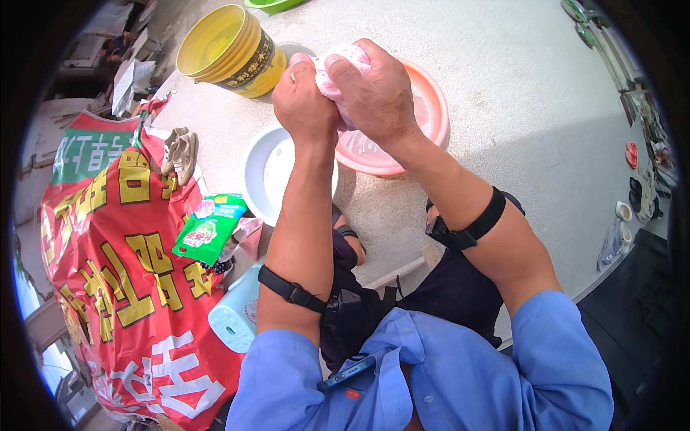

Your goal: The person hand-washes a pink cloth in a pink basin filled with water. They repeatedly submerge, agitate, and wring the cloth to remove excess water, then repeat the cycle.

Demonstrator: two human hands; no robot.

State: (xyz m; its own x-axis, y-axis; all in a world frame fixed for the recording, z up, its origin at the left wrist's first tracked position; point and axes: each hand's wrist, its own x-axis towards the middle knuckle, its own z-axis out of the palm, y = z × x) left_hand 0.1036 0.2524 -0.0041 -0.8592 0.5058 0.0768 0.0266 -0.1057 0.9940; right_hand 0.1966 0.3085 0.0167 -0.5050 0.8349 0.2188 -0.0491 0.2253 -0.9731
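Note:
A bunched pink cloth (340, 67) is squeezed between my two hands. My left hand (307, 105) grips it from one side and my right hand (380, 94) wraps the other, thumbs on top. Beneath and beyond them stands a round pink basin (439, 116) with whitish, sudsy-looking water, partly covered by my right hand and forearm. A white basin (253, 172) is next to it on the left, half hidden behind my left forearm; what it holds is washed out by glare.
A yellow bucket (259, 75) stands beyond the white basin. Left are a green detergent bag (210, 229), a light-blue plastic stool (234, 318), a pair of shoes (180, 153) and a red printed banner (135, 280). More footwear (614, 242) lies at right. A green basin (272, 4) shows at the top edge.

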